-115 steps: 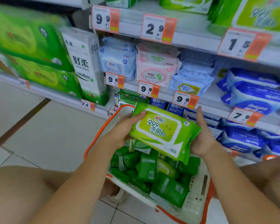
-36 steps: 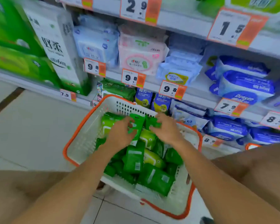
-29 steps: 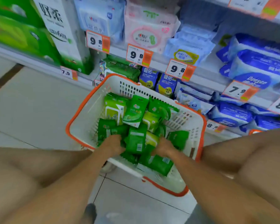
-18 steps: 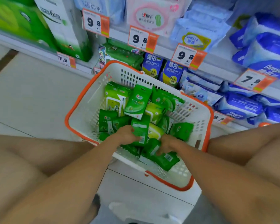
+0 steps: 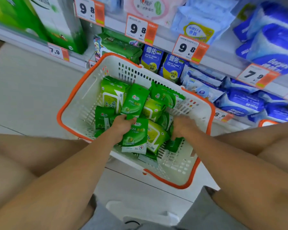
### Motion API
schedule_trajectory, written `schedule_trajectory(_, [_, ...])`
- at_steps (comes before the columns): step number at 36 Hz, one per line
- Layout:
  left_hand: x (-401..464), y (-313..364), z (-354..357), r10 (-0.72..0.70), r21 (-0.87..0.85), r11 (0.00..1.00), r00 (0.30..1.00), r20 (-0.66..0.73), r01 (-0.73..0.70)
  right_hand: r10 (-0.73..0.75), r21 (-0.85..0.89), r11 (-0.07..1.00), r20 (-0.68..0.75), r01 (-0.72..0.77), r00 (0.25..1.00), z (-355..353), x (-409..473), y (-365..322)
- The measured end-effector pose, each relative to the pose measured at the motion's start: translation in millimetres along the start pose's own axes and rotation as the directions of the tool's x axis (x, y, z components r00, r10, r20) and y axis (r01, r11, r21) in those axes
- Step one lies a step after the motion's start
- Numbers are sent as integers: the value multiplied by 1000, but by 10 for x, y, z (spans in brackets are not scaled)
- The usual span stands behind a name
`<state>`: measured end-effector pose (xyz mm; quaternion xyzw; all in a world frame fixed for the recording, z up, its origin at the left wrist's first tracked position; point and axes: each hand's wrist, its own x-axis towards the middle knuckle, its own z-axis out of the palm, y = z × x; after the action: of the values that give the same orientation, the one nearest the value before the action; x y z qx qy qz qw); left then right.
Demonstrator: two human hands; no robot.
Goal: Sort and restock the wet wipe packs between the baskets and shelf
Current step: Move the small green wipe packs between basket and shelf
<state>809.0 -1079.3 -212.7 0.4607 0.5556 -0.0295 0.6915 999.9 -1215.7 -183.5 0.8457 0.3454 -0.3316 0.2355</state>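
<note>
The left hand (image 5: 123,124) is inside the white basket (image 5: 181,166) with fingers curled, gripping the top edge of a small green wipe pack (image 5: 135,136). This pack lies in the near half of the basket, on top of the other green packs (image 5: 135,100), and its long axis runs from far to near, the printed face up. The right hand (image 5: 184,126) is blurred, its fingers bent down among the packs; I cannot tell if it holds one. The basket stands on the floor (image 5: 27,100) before the shelf (image 5: 223,55).

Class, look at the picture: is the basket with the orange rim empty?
No: the basket holds many green wipe packs, and both hands reach in among them.
</note>
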Motion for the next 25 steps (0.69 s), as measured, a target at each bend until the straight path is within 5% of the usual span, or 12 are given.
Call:
schedule_trajectory(4, [-63,82,-112,-60,-136,989,997,50,66,-50,-184,982,-52,39,997,272,-3,145])
schedule_trajectory(10, [-143,199,-119,28,-300,953,998,-55,-43,-196,196,957,-108,214,975,-334,-112,74])
schedule_trajectory(17, [73,130,-175,141,-239,955,976,-163,-178,-367,331,862,-116,384,923,-636,-300,102])
schedule_trajectory(25, [-270,330,-107,51,-275,961,997,57,-34,-384,654,616,-237,439,892,-549,-390,-237])
